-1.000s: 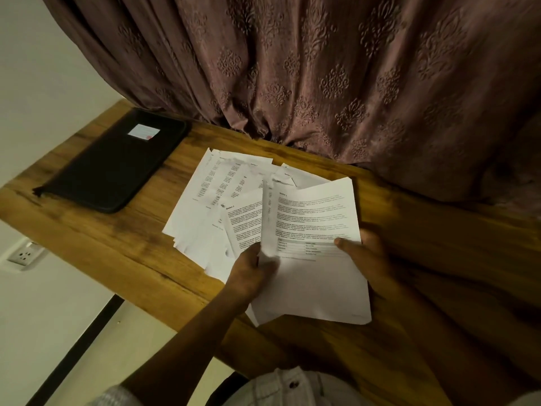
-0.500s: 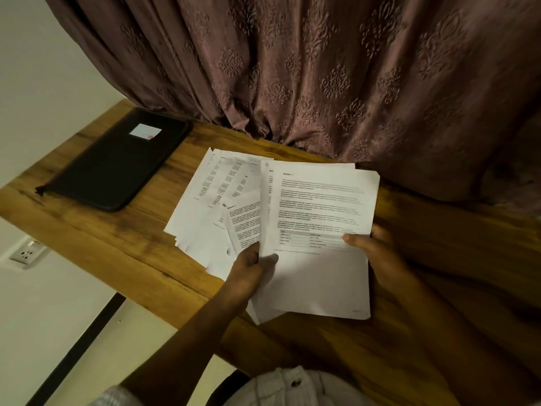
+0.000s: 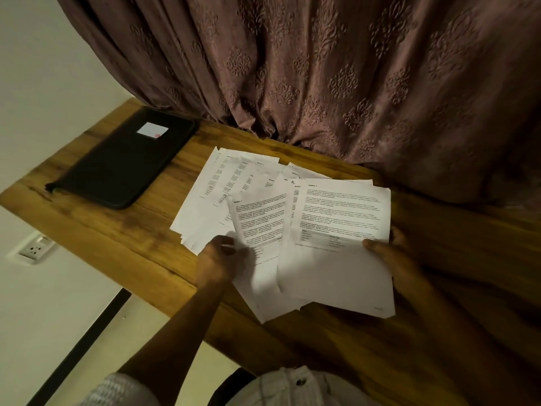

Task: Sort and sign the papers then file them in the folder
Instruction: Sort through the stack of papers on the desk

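Several printed white papers lie fanned out on the wooden table. My right hand pinches the right edge of one printed sheet with a small table on it, which lies on top at the right. My left hand grips the left edge of another printed sheet that sits partly under the first. A black closed folder with a white label lies flat at the table's far left, apart from both hands.
A heavy patterned brown curtain hangs along the table's far edge, touching the wood. A wall socket sits below the table's left edge. The table's near edge runs diagonally under my left forearm.
My right hand has shifted the top sheet to the right and laid it flatter. That uncovered the sheet beneath, which my left hand now holds by its left edge.
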